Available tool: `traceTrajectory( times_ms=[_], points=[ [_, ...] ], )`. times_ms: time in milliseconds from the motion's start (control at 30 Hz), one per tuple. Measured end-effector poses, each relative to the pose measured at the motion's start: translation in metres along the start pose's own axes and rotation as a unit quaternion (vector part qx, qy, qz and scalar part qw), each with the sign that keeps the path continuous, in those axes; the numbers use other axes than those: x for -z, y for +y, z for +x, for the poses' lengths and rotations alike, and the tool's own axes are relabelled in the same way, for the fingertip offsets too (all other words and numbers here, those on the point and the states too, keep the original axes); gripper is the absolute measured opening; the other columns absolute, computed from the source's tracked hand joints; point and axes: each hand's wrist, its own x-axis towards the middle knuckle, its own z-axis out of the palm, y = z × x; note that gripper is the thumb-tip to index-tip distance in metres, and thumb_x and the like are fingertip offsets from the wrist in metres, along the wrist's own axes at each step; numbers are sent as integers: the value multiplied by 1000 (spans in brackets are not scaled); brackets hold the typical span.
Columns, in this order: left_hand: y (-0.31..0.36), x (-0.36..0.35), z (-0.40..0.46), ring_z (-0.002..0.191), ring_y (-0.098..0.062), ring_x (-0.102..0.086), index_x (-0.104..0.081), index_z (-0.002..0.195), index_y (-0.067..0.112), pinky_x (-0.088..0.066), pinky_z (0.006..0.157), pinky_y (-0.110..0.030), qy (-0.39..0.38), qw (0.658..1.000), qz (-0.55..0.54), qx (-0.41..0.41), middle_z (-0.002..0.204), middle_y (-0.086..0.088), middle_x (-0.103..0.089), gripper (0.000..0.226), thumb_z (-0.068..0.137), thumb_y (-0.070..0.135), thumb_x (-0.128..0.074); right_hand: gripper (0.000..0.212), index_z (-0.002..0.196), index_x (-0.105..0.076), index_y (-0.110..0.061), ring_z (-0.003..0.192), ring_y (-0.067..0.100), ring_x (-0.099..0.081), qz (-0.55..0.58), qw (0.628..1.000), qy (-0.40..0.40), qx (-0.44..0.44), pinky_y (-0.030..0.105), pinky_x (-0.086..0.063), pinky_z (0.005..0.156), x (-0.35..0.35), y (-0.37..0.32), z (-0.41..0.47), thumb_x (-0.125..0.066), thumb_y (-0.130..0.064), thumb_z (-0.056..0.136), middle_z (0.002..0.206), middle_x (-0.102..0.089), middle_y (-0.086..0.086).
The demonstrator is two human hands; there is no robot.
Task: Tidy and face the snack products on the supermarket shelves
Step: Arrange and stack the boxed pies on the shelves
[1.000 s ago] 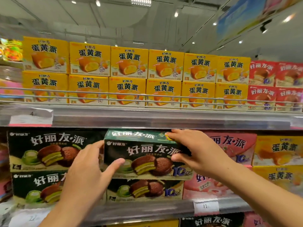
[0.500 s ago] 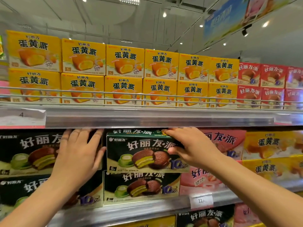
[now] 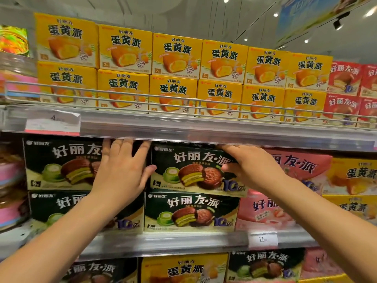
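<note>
Green box [image 3: 195, 170], mid-frame atop another on the middle shelf [image 3: 183, 241], now sits further in, right hand [image 3: 251, 166] still gripping its right end, left hand [image 3: 120, 170] flat, fingers straight, against its left neighbour [image 3: 61, 164].

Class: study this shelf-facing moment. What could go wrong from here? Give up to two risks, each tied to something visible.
1. The upper green box sits skewed, its right end overhanging the green box below; the right hand grips that end, so a slip might tip it off.
2. The left hand presses flat on the neighbouring green box, perhaps pushing it out of line.
</note>
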Motion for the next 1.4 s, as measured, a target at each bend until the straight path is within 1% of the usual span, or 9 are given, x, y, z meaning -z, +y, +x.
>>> traceTrajectory(
  times_ms=[100,333,467,567,667,800,933,1167,1400],
  points=[
    [1,2,0,107,-47,-48,-51,137,13,-32,100,-67,2,1000,4,-5,113,-28,-52,65,81,40,-69,54,141,-44,-29,110,28,-56,44,999,-14,3,37,-46,83,-2,3,2,-58,-45,91,121,-64,4],
    [4,3,-1,105,-44,-47,-55,129,10,-33,99,-67,20,1000,-14,2,112,-24,-53,56,81,32,-70,58,143,-31,-38,117,34,-52,-29,996,-58,-53,51,-34,103,-7,-6,10,-38,-64,92,126,-60,9],
    [6,0,0,108,-46,-47,-54,131,7,-30,102,-68,19,1000,-9,8,115,-26,-53,56,82,30,-69,58,120,-49,-23,105,31,-59,-15,998,-38,-48,44,-47,90,-9,-2,9,-37,-70,87,113,-65,9],
    [7,-2,-1,110,-47,-46,-53,133,6,-26,104,-68,19,1000,-6,11,117,-27,-51,57,84,32,-67,70,113,-52,-29,94,23,-58,-31,997,-36,-61,45,-37,93,-11,6,10,-28,-84,77,98,-66,1],
    [6,-3,-2,109,-47,-45,-53,133,7,-25,105,-67,24,1000,-6,13,116,-27,-51,57,83,32,-68,79,96,-49,-32,75,15,-52,15,996,-51,-65,34,-35,67,-6,19,10,-20,-95,58,71,-54,-12],
    [6,-4,-1,110,-46,-45,-53,131,7,-25,105,-68,31,999,-4,13,117,-27,-50,57,83,32,-68,88,103,-55,-24,71,13,-54,45,998,-37,-33,30,-41,56,-5,34,4,-28,-95,58,78,-60,-8],
    [7,-6,-1,109,-46,-44,-53,130,8,-24,104,-69,37,999,4,13,115,-28,-50,57,82,37,-67,76,98,-53,-27,72,11,-50,47,999,-18,-11,26,-36,53,-4,38,-3,-36,-92,62,79,-55,-10],
    [13,-6,0,106,-47,-44,-51,124,3,-24,101,-71,16,999,5,27,111,-30,-50,79,77,66,-45,75,88,-66,-15,68,19,-52,106,990,74,-62,29,-32,57,-10,30,-6,-46,-81,60,71,-62,2],
    [13,-12,0,105,-48,-43,-51,124,1,-21,103,-72,36,999,10,18,110,-32,-49,78,77,64,-46,57,68,-49,-16,64,17,-41,138,979,127,-78,29,-26,55,-19,25,-8,-54,-73,62,60,-43,-10]
  ],
)
